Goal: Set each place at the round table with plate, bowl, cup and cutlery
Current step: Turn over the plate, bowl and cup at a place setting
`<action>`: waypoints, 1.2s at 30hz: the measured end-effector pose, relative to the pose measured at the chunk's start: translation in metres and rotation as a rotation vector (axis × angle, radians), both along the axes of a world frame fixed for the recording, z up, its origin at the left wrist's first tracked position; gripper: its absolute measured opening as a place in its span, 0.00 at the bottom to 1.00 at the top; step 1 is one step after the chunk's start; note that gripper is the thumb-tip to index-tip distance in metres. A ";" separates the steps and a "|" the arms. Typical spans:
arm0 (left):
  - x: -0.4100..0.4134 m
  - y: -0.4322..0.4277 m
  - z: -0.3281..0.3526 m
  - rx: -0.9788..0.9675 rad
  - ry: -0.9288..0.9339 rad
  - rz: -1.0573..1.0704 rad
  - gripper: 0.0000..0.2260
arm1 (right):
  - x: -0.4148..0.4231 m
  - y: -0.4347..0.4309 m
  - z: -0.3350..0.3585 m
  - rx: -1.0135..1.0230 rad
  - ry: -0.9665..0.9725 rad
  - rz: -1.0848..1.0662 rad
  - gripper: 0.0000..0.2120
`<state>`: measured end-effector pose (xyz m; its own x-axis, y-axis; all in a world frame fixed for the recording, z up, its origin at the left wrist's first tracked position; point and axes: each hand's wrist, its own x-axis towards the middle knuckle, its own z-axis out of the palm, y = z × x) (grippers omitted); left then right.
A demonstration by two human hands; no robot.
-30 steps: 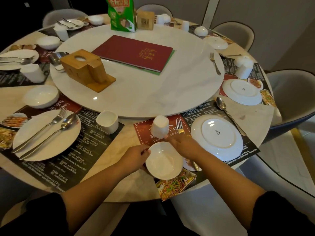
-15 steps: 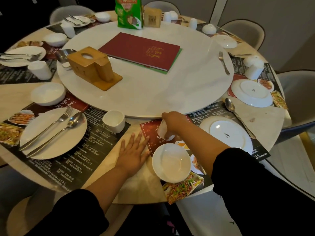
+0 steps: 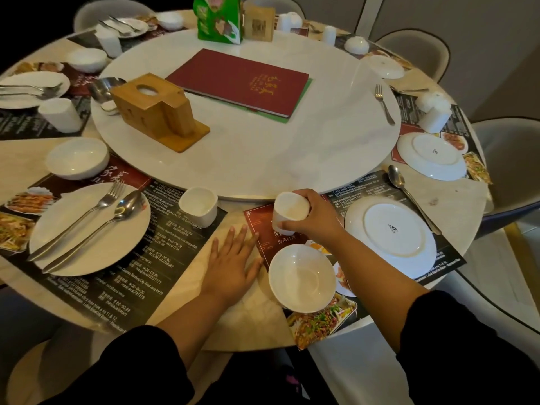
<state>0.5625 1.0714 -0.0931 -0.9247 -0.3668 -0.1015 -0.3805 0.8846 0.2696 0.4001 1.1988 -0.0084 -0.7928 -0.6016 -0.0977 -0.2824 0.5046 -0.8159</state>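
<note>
Tabletop (image 3: 254, 320): round, pale marble; I look down on its near edge.
Turntable (image 3: 263, 159): white disc in the middle.
Mat (image 3: 261, 226): printed sheet under plate and bowl.
Plate (image 3: 391, 232): white, face down, right of the bowl.
Bowl (image 3: 302, 277): white, upright, at the mat's near left part.
Left hand (image 3: 233, 264): flat on the bare tabletop, fingers spread, just left of the bowl.
Right hand (image 3: 318, 220): curled round the cup.
Cup (image 3: 289, 210): white, tilted, mouth towards me, between bowl and turntable; I cannot tell whether it touches the mat.
</note>
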 end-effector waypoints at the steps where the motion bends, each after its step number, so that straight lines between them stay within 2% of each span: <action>1: 0.000 0.000 0.000 0.015 0.011 0.002 0.34 | 0.001 0.000 -0.002 0.018 0.011 0.016 0.34; 4: 0.003 0.000 0.004 0.133 0.132 0.021 0.35 | 0.005 -0.003 -0.008 0.035 -0.003 0.042 0.35; 9: 0.011 0.001 0.022 0.448 0.635 0.162 0.24 | 0.010 -0.003 -0.015 0.025 0.023 0.037 0.37; 13: -0.009 0.019 0.075 0.556 0.847 0.124 0.19 | 0.006 0.006 -0.007 -0.006 -0.052 0.068 0.41; 15: -0.026 0.034 0.107 0.561 0.905 0.017 0.18 | 0.002 0.018 0.001 -0.059 -0.021 0.023 0.37; 17: -0.043 0.050 0.133 0.556 0.918 -0.109 0.18 | -0.005 0.041 0.008 -0.165 0.018 -0.092 0.28; 20: -0.080 0.079 0.164 0.726 0.806 -0.186 0.18 | -0.027 0.094 0.005 -0.235 0.149 -0.301 0.18; 23: -0.142 0.109 0.164 1.011 0.408 -0.040 0.19 | -0.057 0.148 -0.008 -0.019 0.274 -0.447 0.18; 24: -0.164 0.116 0.155 1.030 0.246 0.002 0.20 | -0.066 0.162 -0.015 0.096 0.281 -0.449 0.21; 26: -0.198 0.127 0.133 0.962 -0.001 0.037 0.23 | -0.077 0.183 -0.032 0.388 0.277 -0.332 0.30; 28: -0.218 0.134 0.115 0.843 -0.135 0.075 0.21 | -0.081 0.197 -0.047 0.607 0.237 -0.171 0.34; 32: -0.232 0.137 0.098 0.512 -0.298 0.048 0.11 | -0.075 0.204 -0.060 0.547 0.197 -0.126 0.33; 34: -0.239 0.134 0.096 0.477 -0.295 0.047 0.13 | -0.074 0.204 -0.064 0.521 0.214 -0.140 0.35; 36: -0.244 0.130 0.096 0.571 -0.301 0.109 0.15 | -0.074 0.205 -0.069 0.481 0.219 -0.150 0.39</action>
